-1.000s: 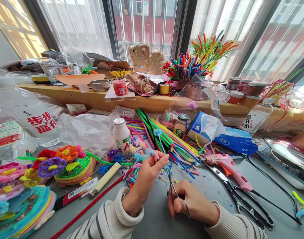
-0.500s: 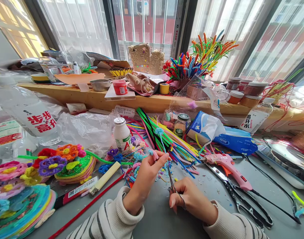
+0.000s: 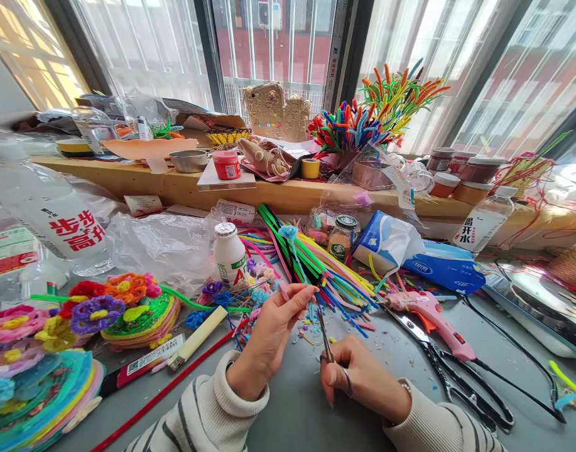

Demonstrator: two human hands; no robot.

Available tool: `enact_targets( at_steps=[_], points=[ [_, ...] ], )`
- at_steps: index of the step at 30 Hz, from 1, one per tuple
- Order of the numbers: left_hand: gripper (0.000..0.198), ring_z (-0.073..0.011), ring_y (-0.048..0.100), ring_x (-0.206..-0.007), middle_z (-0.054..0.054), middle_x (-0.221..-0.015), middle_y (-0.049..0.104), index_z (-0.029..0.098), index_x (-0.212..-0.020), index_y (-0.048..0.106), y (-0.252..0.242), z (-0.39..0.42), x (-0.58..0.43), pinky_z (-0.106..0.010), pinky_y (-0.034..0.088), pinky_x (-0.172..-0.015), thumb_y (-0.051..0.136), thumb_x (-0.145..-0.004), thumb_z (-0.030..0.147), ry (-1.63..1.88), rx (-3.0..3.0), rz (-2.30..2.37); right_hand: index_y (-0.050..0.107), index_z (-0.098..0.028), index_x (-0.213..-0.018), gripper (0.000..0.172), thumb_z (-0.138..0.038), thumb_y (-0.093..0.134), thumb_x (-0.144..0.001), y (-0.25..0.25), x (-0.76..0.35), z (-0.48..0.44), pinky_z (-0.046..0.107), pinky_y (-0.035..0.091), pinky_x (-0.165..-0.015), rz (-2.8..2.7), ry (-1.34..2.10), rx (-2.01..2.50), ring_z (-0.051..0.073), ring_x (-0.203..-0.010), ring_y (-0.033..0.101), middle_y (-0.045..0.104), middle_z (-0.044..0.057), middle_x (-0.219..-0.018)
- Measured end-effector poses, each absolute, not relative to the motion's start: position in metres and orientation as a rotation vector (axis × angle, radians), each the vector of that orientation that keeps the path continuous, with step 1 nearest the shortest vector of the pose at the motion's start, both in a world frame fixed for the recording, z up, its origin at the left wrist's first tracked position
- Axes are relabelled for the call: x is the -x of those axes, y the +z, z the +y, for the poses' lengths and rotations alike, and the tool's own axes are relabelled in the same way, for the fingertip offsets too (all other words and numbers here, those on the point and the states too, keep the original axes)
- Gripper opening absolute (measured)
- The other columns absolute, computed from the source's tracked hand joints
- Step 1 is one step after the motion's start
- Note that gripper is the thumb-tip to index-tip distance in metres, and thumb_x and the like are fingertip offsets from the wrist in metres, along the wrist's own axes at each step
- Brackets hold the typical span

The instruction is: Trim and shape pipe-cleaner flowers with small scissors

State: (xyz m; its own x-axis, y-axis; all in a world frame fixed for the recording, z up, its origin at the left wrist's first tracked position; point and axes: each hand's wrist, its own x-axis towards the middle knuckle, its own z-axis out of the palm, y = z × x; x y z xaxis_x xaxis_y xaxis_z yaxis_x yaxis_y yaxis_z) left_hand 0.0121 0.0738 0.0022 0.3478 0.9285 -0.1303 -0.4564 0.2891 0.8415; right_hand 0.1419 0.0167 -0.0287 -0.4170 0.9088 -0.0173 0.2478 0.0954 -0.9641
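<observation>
My left hand [image 3: 273,329] pinches a thin blue pipe-cleaner stem topped by a small blue flower [image 3: 288,233], held upright over the grey table. My right hand [image 3: 358,375] grips small scissors [image 3: 326,339], blades pointing up toward the stem just below my left fingertips. Tiny coloured trimmings [image 3: 311,329] lie on the table between the hands. A pile of loose pipe cleaners [image 3: 316,260] lies just behind.
Finished pipe-cleaner flowers on round mats [image 3: 127,304] sit at left. A small white bottle [image 3: 230,256], a pink glue gun [image 3: 433,317], large black scissors [image 3: 461,383], a tissue pack [image 3: 433,267] and a red stick [image 3: 174,386] surround the hands. A cluttered wooden shelf [image 3: 288,194] runs behind.
The blue flower on its stem has risen and shifted slightly left. The small pink flower at my left fingertips is no longer seen. My right hand stayed with the scissors.
</observation>
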Motion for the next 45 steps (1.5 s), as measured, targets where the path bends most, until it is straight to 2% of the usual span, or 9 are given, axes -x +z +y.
enact_targets(
  at_steps=[4, 9, 16, 26, 30, 39, 45],
  points=[
    [0.01, -0.0057, 0.033, -0.055, 0.005, -0.058, 0.04, 0.015, -0.061, 0.056, 0.005, 0.0733, -0.012, -0.018, 0.029, -0.055, 0.063, -0.063, 0.022, 1.04, -0.851, 0.715, 0.05, -0.011, -0.042, 0.067, -0.074, 0.033, -0.058, -0.027, -0.1441, 0.0159, 0.021, 0.024, -0.041, -1.797, 1.389, 1.117, 0.007, -0.038, 0.033, 0.036, -0.003, -0.037],
    [0.015, -0.0072, 0.034, -0.058, 0.004, -0.059, 0.04, 0.015, -0.057, 0.052, 0.0067, 0.0724, -0.0114, -0.02, 0.029, -0.059, 0.063, -0.063, 0.024, 1.016, -0.943, 0.763, 0.052, -0.011, -0.05, 0.072, -0.075, 0.022, -0.061, -0.0215, -0.1443, 0.0161, 0.02, 0.026, -0.044, -1.839, 1.282, 1.125, 0.008, -0.044, 0.037, 0.042, -0.001, -0.045],
    [0.019, -0.0083, 0.031, -0.058, 0.004, -0.057, 0.035, 0.015, -0.055, 0.049, 0.0079, 0.0731, -0.0094, -0.023, 0.028, -0.059, 0.061, -0.064, 0.026, 0.992, -1.029, 0.774, 0.052, -0.01, -0.049, 0.072, -0.075, 0.023, -0.062, -0.024, -0.1446, 0.0168, 0.02, 0.025, -0.042, -1.895, 1.312, 1.144, 0.006, -0.041, 0.035, 0.038, -0.002, -0.042],
    [0.02, -0.0098, 0.032, -0.06, 0.003, -0.058, 0.037, 0.016, -0.055, 0.049, 0.0103, 0.0721, -0.0093, -0.024, 0.028, -0.062, 0.06, -0.064, 0.029, 0.952, -1.065, 0.781, 0.054, -0.01, -0.049, 0.071, -0.074, 0.025, -0.062, -0.0276, -0.1457, 0.0153, 0.019, 0.028, -0.042, -1.911, 1.322, 1.124, 0.006, -0.041, 0.037, 0.041, -0.001, -0.042],
    [0.019, -0.0103, 0.033, -0.06, 0.003, -0.061, 0.039, 0.016, -0.056, 0.048, 0.0112, 0.072, -0.0091, -0.024, 0.028, -0.061, 0.059, -0.065, 0.029, 0.927, -1.092, 0.768, 0.053, -0.011, -0.045, 0.069, -0.074, 0.029, -0.058, -0.0307, -0.1452, 0.0151, 0.019, 0.029, -0.041, -1.866, 1.376, 1.156, 0.007, -0.04, 0.039, 0.042, -0.001, -0.04],
    [0.02, -0.0097, 0.032, -0.061, 0.004, -0.062, 0.034, 0.017, -0.058, 0.041, 0.0082, 0.0727, -0.0104, -0.023, 0.028, -0.062, 0.056, -0.068, 0.025, 1.022, -1.123, 0.754, 0.049, -0.012, -0.033, 0.062, -0.068, 0.044, -0.058, -0.0254, -0.1394, 0.0163, 0.019, 0.025, -0.037, -1.737, 1.243, 1.307, 0.005, -0.034, 0.031, 0.031, -0.004, -0.03],
    [0.02, -0.0101, 0.035, -0.064, 0.003, -0.063, 0.036, 0.017, -0.056, 0.042, 0.0089, 0.0727, -0.0098, -0.022, 0.029, -0.064, 0.057, -0.067, 0.025, 1.046, -1.09, 0.756, 0.045, -0.012, -0.03, 0.061, -0.066, 0.045, -0.06, -0.0268, -0.139, 0.0163, 0.019, 0.027, -0.039, -1.719, 1.263, 1.318, 0.005, -0.034, 0.03, 0.034, -0.003, -0.03]
  ],
)
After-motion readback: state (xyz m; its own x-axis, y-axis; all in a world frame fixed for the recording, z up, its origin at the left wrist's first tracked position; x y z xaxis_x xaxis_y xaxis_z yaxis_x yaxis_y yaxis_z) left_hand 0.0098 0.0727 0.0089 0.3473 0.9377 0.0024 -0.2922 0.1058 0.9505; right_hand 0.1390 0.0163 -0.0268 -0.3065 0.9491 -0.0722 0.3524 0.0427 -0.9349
